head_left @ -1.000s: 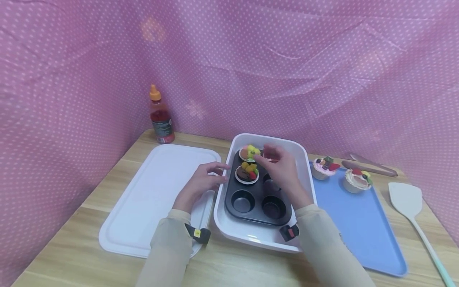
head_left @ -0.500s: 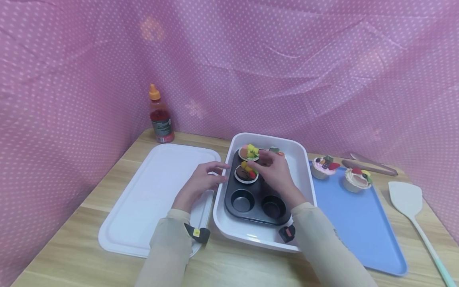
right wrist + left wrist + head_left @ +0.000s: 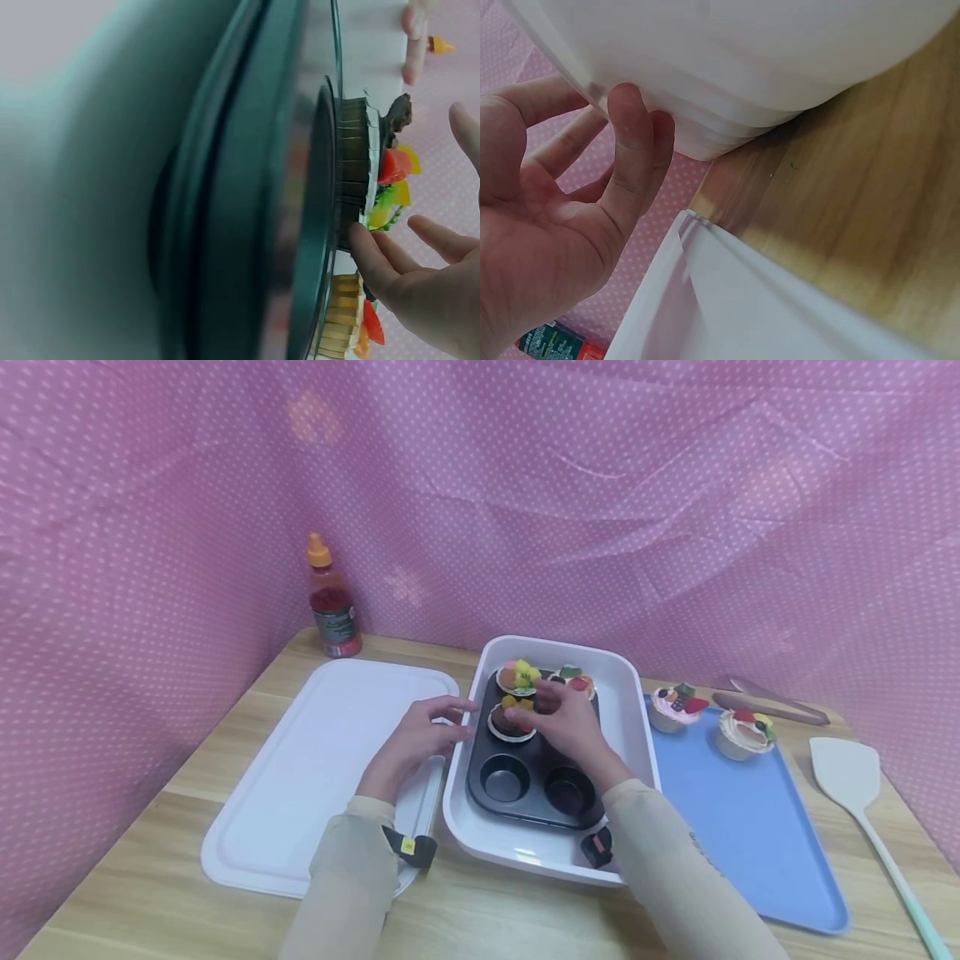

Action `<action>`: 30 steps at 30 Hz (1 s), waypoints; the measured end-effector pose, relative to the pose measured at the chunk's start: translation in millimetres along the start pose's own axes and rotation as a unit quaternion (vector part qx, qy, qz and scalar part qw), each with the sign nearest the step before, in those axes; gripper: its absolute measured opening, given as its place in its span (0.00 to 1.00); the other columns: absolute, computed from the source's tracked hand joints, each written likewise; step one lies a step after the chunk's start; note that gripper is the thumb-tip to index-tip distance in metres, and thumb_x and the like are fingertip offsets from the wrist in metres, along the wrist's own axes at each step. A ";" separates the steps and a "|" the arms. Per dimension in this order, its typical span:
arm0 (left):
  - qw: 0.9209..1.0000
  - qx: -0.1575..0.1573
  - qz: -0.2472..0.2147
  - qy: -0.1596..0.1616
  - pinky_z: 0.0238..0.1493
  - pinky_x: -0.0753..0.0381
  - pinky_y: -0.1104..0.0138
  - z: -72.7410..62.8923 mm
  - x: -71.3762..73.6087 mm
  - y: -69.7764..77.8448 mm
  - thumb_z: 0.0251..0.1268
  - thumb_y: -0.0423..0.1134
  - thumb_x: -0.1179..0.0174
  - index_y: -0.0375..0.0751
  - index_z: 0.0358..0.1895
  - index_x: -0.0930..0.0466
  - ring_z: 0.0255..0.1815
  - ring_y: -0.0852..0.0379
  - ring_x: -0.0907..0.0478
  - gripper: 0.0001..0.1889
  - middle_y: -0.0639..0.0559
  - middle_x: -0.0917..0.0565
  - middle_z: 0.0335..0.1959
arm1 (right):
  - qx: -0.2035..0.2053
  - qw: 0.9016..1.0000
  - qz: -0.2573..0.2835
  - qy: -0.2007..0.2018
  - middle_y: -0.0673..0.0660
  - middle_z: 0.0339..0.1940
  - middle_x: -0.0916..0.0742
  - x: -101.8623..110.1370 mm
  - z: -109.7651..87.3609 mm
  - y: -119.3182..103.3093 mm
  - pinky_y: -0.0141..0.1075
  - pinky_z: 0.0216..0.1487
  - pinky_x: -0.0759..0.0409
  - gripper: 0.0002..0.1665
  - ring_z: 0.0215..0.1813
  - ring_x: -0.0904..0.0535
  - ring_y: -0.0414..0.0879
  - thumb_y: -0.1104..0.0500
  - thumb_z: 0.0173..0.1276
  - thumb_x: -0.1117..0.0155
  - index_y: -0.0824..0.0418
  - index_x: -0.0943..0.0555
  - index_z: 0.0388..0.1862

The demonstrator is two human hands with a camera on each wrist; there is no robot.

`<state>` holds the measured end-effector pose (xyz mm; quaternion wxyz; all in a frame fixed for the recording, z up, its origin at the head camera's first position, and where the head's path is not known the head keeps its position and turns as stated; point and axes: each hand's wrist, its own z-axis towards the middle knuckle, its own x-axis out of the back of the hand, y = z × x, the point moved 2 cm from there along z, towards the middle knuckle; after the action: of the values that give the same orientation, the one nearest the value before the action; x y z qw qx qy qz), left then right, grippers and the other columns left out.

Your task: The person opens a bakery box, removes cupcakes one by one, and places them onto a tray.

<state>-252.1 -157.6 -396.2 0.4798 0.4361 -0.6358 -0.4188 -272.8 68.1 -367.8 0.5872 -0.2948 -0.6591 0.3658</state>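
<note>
A dark six-cup muffin pan (image 3: 534, 797) lies inside a white tub (image 3: 628, 718). A chocolate cupcake (image 3: 504, 734) with fruit on top sits in its middle left cup. My right hand (image 3: 573, 732) reaches over it with spread fingers; in the right wrist view the fingertips touch its pleated liner (image 3: 354, 161) and the thumb stands apart. Behind are a yellow-fruited cupcake (image 3: 516, 677) and a red-fruited cupcake (image 3: 579, 683), in the back cups. My left hand (image 3: 418, 742) rests its loosely bent fingers against the tub's left rim, seen from outside in the left wrist view.
A white board (image 3: 307, 777) lies left of the tub, with a sauce bottle (image 3: 335, 618) behind it. To the right, a blue tray (image 3: 765, 835) bears a pink cupcake (image 3: 671, 714) and a cream cupcake (image 3: 738, 742). Tongs (image 3: 772, 707) and a spatula (image 3: 847, 772) lie beyond.
My right hand has moved from the back right cup toward the chocolate cupcake, leaving the red-fruited cupcake in the pan uncovered. The left hand has stayed at the rim.
</note>
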 end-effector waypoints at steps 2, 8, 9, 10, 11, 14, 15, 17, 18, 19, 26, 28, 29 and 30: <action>1.000 0.003 0.003 0.001 0.44 0.17 0.64 -0.4 0.0 0.8 0.63 0.35 0.33 0.53 0.60 0.17 0.51 0.50 0.22 0.21 0.45 0.20 0.54 | -0.005 1.000 -0.009 -0.009 0.63 0.66 0.18 -1.3 0.4 2.1 0.52 0.69 0.25 0.49 0.68 0.22 0.57 0.41 0.57 0.22 0.59 0.29 0.73; 1.000 0.005 0.009 0.001 0.46 0.17 0.63 0.7 -0.3 -0.1 0.64 0.36 0.33 0.54 0.60 0.17 0.53 0.50 0.22 0.21 0.45 0.20 0.55 | 0.006 0.999 -0.029 -0.021 0.61 0.69 0.20 -4.6 1.7 4.7 0.53 0.69 0.25 0.49 0.70 0.24 0.58 0.40 0.56 0.22 0.58 0.28 0.73; 1.000 0.004 0.008 0.001 0.46 0.17 0.63 0.9 -0.4 -0.1 0.64 0.36 0.33 0.54 0.60 0.17 0.53 0.50 0.22 0.21 0.45 0.20 0.54 | 0.009 0.999 -0.031 -0.022 0.61 0.69 0.21 -5.0 1.9 4.8 0.53 0.69 0.25 0.49 0.70 0.24 0.58 0.41 0.57 0.22 0.58 0.28 0.73; 1.000 0.004 0.008 0.001 0.46 0.16 0.63 1.1 -0.5 -0.2 0.64 0.36 0.33 0.54 0.60 0.17 0.53 0.50 0.22 0.21 0.45 0.20 0.54 | 0.010 0.999 -0.032 -0.022 0.61 0.70 0.21 -5.3 2.1 5.1 0.53 0.69 0.25 0.48 0.70 0.24 0.58 0.41 0.57 0.22 0.59 0.28 0.73; 1.000 0.004 0.008 0.001 0.46 0.16 0.63 1.2 -0.6 -0.3 0.64 0.36 0.33 0.54 0.60 0.17 0.53 0.50 0.22 0.21 0.45 0.20 0.54 | 0.014 0.999 -0.036 -0.023 0.62 0.70 0.21 -5.7 2.2 5.1 0.53 0.69 0.25 0.48 0.71 0.25 0.58 0.41 0.57 0.22 0.59 0.28 0.73; 1.000 0.005 0.006 0.002 0.46 0.16 0.63 1.4 -1.1 -0.5 0.63 0.35 0.33 0.53 0.60 0.17 0.52 0.50 0.22 0.21 0.45 0.20 0.54 | 0.021 0.998 -0.045 -0.025 0.62 0.71 0.22 -7.2 2.8 5.7 0.53 0.69 0.26 0.48 0.71 0.25 0.59 0.42 0.58 0.23 0.60 0.28 0.72; 1.000 0.005 0.006 0.002 0.45 0.16 0.63 1.4 -1.3 -0.5 0.64 0.35 0.33 0.53 0.60 0.17 0.52 0.50 0.22 0.21 0.45 0.20 0.54 | 0.023 0.998 -0.049 -0.025 0.62 0.70 0.22 -7.9 3.1 6.1 0.53 0.69 0.26 0.47 0.70 0.25 0.60 0.42 0.58 0.23 0.60 0.27 0.72; 1.000 0.004 0.005 0.002 0.45 0.16 0.63 1.4 -1.3 -0.5 0.64 0.35 0.34 0.53 0.60 0.17 0.52 0.50 0.21 0.21 0.44 0.20 0.54 | 0.028 0.998 -0.056 -0.025 0.63 0.70 0.21 -9.1 3.9 6.6 0.53 0.69 0.25 0.47 0.70 0.24 0.60 0.42 0.58 0.23 0.60 0.27 0.72; 1.000 0.004 0.005 0.002 0.45 0.16 0.63 1.5 -1.4 -0.5 0.64 0.35 0.34 0.53 0.60 0.17 0.52 0.50 0.22 0.20 0.44 0.20 0.54 | 0.028 0.998 -0.058 -0.024 0.63 0.69 0.21 -9.7 4.2 7.1 0.53 0.69 0.25 0.46 0.70 0.24 0.60 0.42 0.58 0.23 0.60 0.27 0.71; 1.000 0.003 0.005 0.002 0.45 0.16 0.63 1.4 -1.4 -0.5 0.64 0.36 0.34 0.53 0.60 0.17 0.52 0.50 0.22 0.20 0.44 0.20 0.54 | 0.028 0.997 -0.061 -0.024 0.62 0.69 0.20 -10.2 4.5 7.6 0.54 0.69 0.25 0.46 0.69 0.24 0.60 0.42 0.58 0.22 0.59 0.26 0.71; 1.000 0.003 0.007 0.002 0.46 0.16 0.62 1.8 -1.2 -1.4 0.64 0.36 0.34 0.53 0.60 0.17 0.52 0.49 0.21 0.20 0.44 0.20 0.54 | 0.030 0.997 -0.063 -0.025 0.62 0.65 0.18 -13.3 5.3 8.2 0.54 0.68 0.24 0.43 0.66 0.21 0.59 0.45 0.57 0.22 0.58 0.24 0.70; 1.000 0.005 0.007 0.002 0.46 0.16 0.62 2.1 -1.2 -1.5 0.64 0.36 0.34 0.54 0.59 0.17 0.53 0.49 0.21 0.20 0.45 0.20 0.54 | 0.031 0.997 -0.064 -0.025 0.62 0.65 0.17 -13.7 5.4 8.2 0.54 0.67 0.24 0.43 0.65 0.21 0.58 0.45 0.57 0.22 0.57 0.24 0.69; 1.000 0.006 0.007 0.002 0.46 0.16 0.62 2.2 -1.3 -1.4 0.64 0.36 0.34 0.55 0.59 0.17 0.53 0.49 0.21 0.20 0.45 0.20 0.54 | 0.033 0.997 -0.067 -0.025 0.62 0.64 0.17 -13.5 5.2 8.1 0.54 0.67 0.24 0.42 0.64 0.21 0.58 0.45 0.57 0.21 0.57 0.24 0.69; 1.000 0.007 0.008 0.003 0.46 0.16 0.62 2.4 -1.3 -1.4 0.64 0.36 0.34 0.55 0.59 0.17 0.53 0.50 0.21 0.20 0.46 0.20 0.54 | 0.034 0.997 -0.070 -0.024 0.62 0.64 0.17 -13.3 5.0 7.9 0.54 0.67 0.23 0.42 0.64 0.20 0.58 0.45 0.57 0.21 0.57 0.23 0.69</action>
<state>-254.0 -156.5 -398.2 0.4815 0.4356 -0.6407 -0.4097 -276.3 60.9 -382.0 0.6050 -0.2190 -0.6791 0.3533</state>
